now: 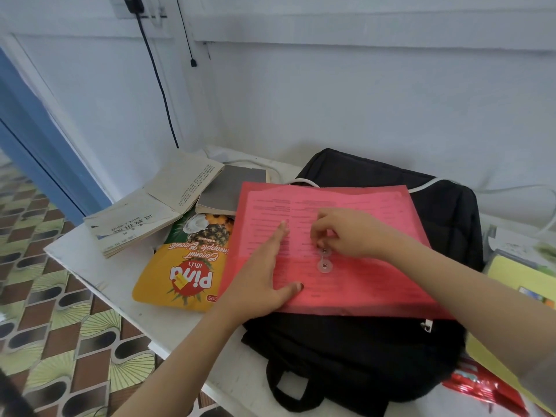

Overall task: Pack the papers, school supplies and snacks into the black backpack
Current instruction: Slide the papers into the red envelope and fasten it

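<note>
A black backpack lies flat on a white table. On top of it rests a translucent red folder with printed papers inside. My left hand presses flat on the folder's left part, fingers spread. My right hand pinches at the upper of two round clasp buttons on the folder's flap. A yellow bag of pineapple biscuits lies left of the folder, partly under it.
Old open booklets and a grey book sit at the table's back left. A yellow pad and a red snack wrapper lie to the right. A white cable runs behind the backpack. The table's left edge drops to a patterned floor.
</note>
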Demonstrator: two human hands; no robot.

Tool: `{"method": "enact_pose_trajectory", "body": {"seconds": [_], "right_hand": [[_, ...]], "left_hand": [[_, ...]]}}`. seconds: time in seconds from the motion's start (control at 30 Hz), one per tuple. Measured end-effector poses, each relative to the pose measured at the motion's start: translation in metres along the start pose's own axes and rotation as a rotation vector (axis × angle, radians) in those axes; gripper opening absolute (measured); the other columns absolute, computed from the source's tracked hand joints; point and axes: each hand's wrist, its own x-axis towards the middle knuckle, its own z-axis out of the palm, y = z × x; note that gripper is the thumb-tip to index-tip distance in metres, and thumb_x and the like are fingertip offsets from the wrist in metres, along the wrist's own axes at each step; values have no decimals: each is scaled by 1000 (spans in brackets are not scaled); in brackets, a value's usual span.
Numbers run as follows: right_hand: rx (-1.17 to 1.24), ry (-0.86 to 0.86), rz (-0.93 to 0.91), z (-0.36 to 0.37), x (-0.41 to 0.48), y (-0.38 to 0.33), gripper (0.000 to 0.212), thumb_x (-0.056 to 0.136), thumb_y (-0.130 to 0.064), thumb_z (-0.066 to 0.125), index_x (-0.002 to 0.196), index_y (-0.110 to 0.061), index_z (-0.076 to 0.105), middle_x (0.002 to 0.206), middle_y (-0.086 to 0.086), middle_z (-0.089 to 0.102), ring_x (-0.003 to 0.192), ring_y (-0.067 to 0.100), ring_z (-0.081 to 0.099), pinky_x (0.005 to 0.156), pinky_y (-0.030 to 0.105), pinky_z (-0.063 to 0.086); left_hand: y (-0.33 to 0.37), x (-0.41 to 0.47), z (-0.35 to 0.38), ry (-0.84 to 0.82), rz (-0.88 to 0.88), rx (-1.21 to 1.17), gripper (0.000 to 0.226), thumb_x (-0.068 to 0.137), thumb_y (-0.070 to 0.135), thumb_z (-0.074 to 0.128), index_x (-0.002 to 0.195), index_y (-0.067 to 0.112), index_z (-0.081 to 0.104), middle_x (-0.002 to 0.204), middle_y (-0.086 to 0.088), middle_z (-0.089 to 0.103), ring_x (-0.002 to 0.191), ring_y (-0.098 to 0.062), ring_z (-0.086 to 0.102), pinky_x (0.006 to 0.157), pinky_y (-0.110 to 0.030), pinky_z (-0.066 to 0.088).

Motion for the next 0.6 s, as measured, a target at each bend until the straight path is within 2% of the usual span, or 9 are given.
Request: {"method": "enact_pose_trajectory", "body": {"seconds": [0.07, 0.13, 0.27, 0.43, 0.53, 0.6], "right_hand": [[35, 28, 8, 3, -4, 3, 16, 86, -14, 56, 95, -19, 67, 102, -4, 57, 87, 13, 51, 74, 30, 42], [64, 58, 15, 6, -6, 4, 14, 86, -15, 57, 95, -19, 67, 101, -4, 57, 88, 14, 52, 73, 29, 40], [85, 99, 38, 10, -6, 7, 12, 86, -14, 58, 94, -17, 67, 100, -4, 57, 82, 11, 48, 71, 26, 36], [94, 86, 52, 10, -10, 8, 10, 87, -12, 57, 91, -15, 66, 98, -1, 56, 86, 17, 53, 81, 35, 44], [34, 96, 75, 8, -17, 6, 9, 88, -14, 54, 91, -16, 63, 98, -4, 53, 91, 19, 54, 76, 33, 42], [-12, 98, 143, 4, -25, 10, 10, 89, -16, 51, 93, -16, 60, 99, -4, 52, 93, 19, 53, 72, 30, 39]], "left_hand": [[1, 0, 0, -10, 14, 67, 81, 77, 44, 62, 146, 28, 21, 150, 11, 24, 138, -3, 17, 115, -24, 14], [2, 1, 0, -11, 31, 116, 73, 76, 48, 54, 142, 26, 34, 151, 11, 25, 140, -5, 16, 115, -25, 11], [1, 1, 0, -25, 34, 139, 72, 76, 50, 51, 143, 26, 34, 152, 12, 23, 140, -4, 13, 112, -19, 5], [0, 1, 1, -37, 39, 172, 72, 77, 52, 48, 143, 26, 33, 152, 13, 21, 138, 0, 11, 109, -15, 2], [0, 1, 1, -42, 58, 194, 77, 75, 61, 42, 143, 26, 33, 151, 14, 21, 135, 5, 8, 109, -13, 0], [0, 0, 0, -48, 59, 202, 75, 77, 58, 43, 144, 26, 32, 152, 14, 20, 135, 5, 8, 108, -12, -1]]}}
